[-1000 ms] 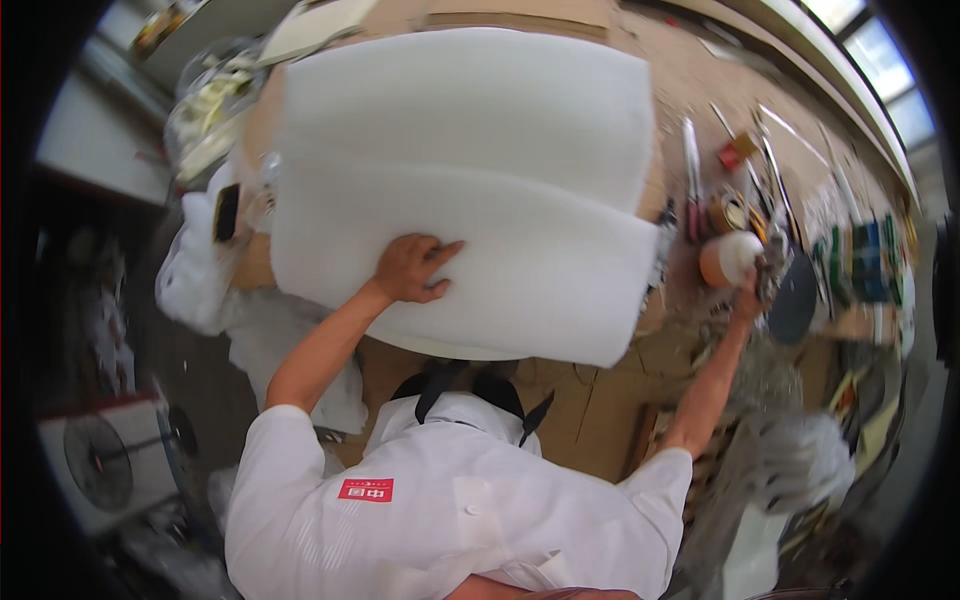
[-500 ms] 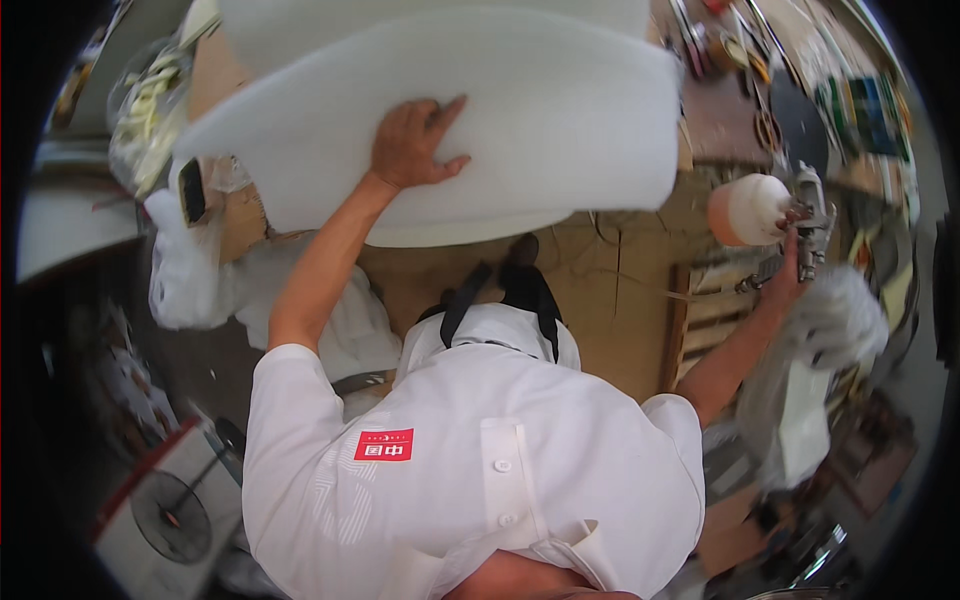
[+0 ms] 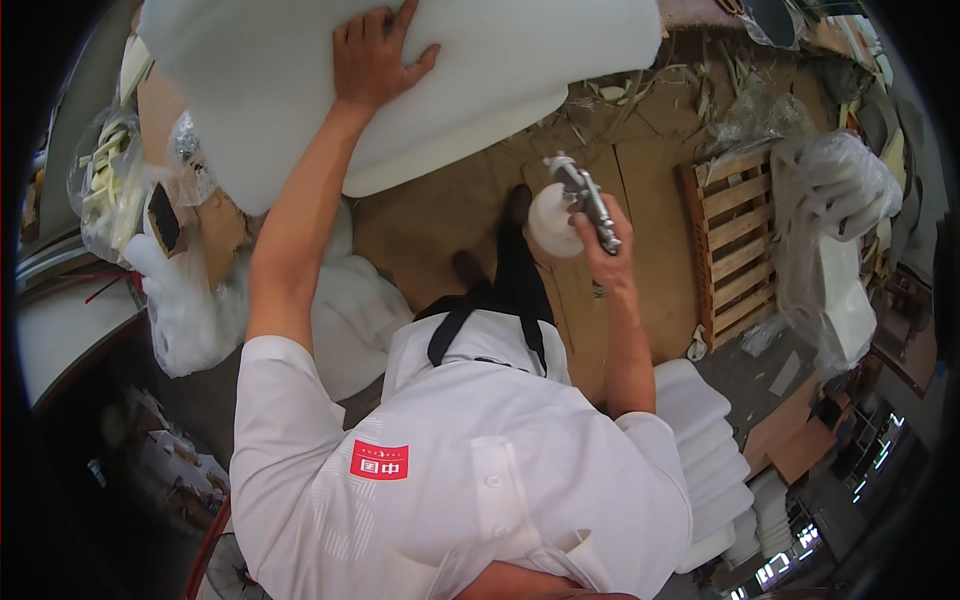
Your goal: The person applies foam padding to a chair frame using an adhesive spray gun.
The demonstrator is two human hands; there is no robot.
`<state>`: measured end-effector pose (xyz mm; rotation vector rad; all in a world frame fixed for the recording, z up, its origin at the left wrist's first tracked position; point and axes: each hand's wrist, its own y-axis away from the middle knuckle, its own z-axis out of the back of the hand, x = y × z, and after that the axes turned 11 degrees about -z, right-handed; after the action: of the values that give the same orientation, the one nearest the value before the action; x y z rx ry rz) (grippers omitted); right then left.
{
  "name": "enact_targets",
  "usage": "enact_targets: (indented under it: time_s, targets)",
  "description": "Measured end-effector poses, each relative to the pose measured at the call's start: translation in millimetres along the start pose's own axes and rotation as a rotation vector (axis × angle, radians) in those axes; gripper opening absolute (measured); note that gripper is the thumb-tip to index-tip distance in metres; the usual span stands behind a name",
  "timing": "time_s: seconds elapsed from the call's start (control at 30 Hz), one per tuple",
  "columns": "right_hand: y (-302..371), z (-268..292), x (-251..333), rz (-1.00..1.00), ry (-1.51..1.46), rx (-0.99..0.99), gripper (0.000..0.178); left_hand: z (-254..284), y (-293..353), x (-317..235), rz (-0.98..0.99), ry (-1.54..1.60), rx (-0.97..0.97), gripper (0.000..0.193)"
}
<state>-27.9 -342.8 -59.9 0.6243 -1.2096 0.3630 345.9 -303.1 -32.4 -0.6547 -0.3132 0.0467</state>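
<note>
My left hand [image 3: 376,62] lies on a large white foam sheet [image 3: 500,65], fingers spread, thumb pointing right. The sheet's near edge curves, and a paler layer [image 3: 460,150] shows beneath it. Held out in front on the right, my right hand [image 3: 607,243] is wrapped round a metal spray gun [image 3: 585,195]. A round whitish cup [image 3: 550,222] sits against the gun's left side. The gun is apart from the foam, over the brown floor covering.
A slatted wooden pallet [image 3: 738,240] stands to the right, beside plastic-wrapped pieces [image 3: 835,190]. Foam scraps [image 3: 625,92] litter the floor beyond the gun. White padding [image 3: 350,310] lies left of my legs, and stacked white foam [image 3: 700,450] is by my right elbow.
My right hand has brought the spray gun from the far right in toward the middle. The view has shifted, so the foam sheet and left hand appear higher and farther left.
</note>
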Motion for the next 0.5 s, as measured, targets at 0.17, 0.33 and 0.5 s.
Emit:
enact_targets:
  time_s: [0.17, 0.33, 0.5]
  targets:
    - [6.6, -18.5, -12.6, -0.016, 0.074, -0.025, 0.024, -6.0, 7.0, 4.8, -0.007, 0.043, -0.003, 0.075]
    - [12.8, -10.7, -10.7, 0.015, 0.095, -0.186, 0.022, -4.7, 7.1, 3.9, 0.011, 0.042, 0.031, 0.073]
    - [16.6, 0.4, -15.3, 0.042, 0.112, -0.253, 0.021, -7.5, 10.9, 5.8, 0.006, 0.054, 0.006, 0.074]
